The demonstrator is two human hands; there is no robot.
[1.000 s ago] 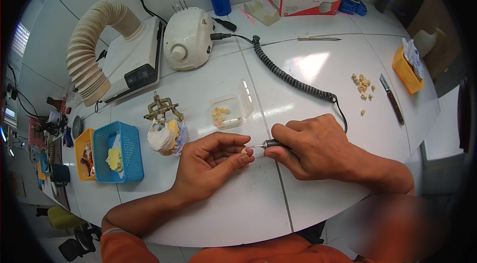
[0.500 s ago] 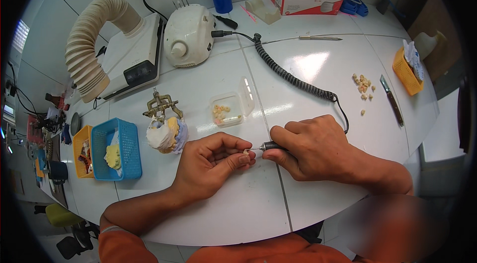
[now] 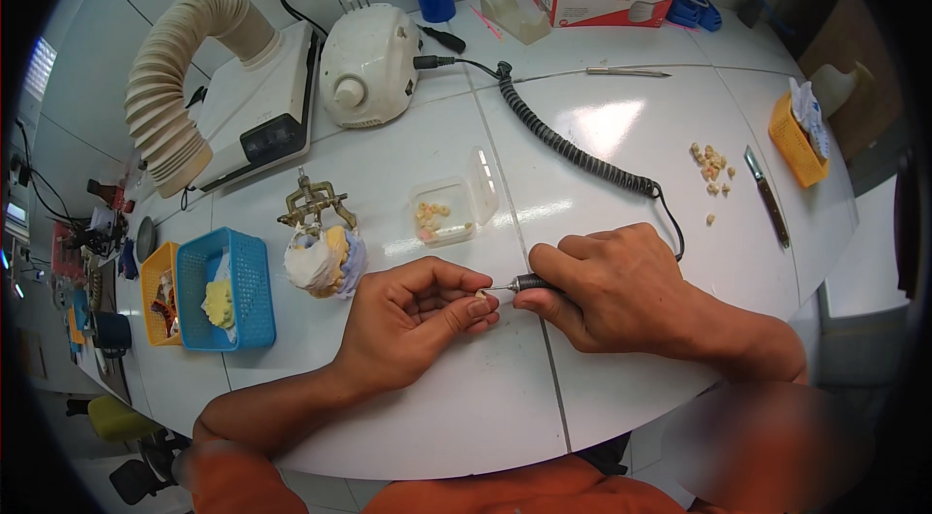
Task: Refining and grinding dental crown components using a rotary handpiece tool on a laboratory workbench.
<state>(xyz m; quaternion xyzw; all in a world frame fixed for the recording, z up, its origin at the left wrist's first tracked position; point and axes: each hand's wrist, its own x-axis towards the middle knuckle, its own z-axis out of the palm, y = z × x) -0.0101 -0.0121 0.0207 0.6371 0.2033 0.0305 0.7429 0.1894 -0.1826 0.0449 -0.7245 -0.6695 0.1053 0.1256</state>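
Note:
My left hand (image 3: 413,320) pinches a small cream-coloured artificial tooth (image 3: 481,296) between thumb and fingertips, which partly hide it. In my right hand (image 3: 621,296) is a dark rotary handpiece (image 3: 529,282), held almost level. Its thin metal bur points left and meets the tooth or comes very close to it. A black coiled cord (image 3: 573,157) leads from the handpiece to a cream control box (image 3: 369,67) with a round knob. Just beyond my hands stands an open clear plastic box (image 3: 452,234) with several small teeth inside. A brass articulator (image 3: 313,201) carrying plaster casts (image 3: 325,262) stands beyond my left hand.
Loose teeth (image 3: 714,165) lie at the right beside a wooden-handled knife (image 3: 767,198). Blue (image 3: 254,296) and yellow baskets (image 3: 155,266) stand left. A machine with a ribbed hose (image 3: 146,116) occupies the back left. Mask boxes (image 3: 602,1) and a metal instrument (image 3: 628,72) lie far back.
The whole view has shifted very slightly. Both hands keep the same hold and nearly the same place, tooth and handpiece still together.

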